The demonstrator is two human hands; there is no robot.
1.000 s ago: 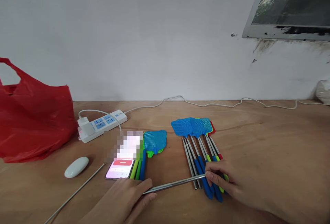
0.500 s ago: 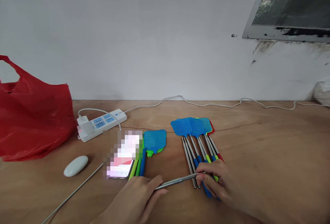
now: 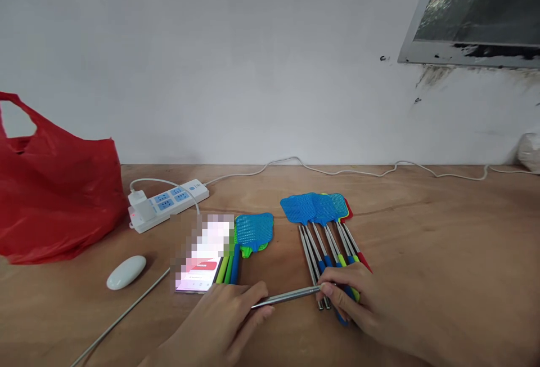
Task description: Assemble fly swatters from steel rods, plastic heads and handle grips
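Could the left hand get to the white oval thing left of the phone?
Probably yes: only bare table and a thin metal stick lie between the left hand and the white oval thing. But that hand is pinching the steel rod, shared with the right hand.

Head camera looks forward and down, near the table [image 3: 422, 232].

small home workshop: bare plywood table [image 3: 442, 232] against scuffed white wall [image 3: 253, 74]; power strip [image 3: 166, 204] far left, red plastic bag [image 3: 54, 198] beside, many fly swatters [image 3: 320, 226] in piles.
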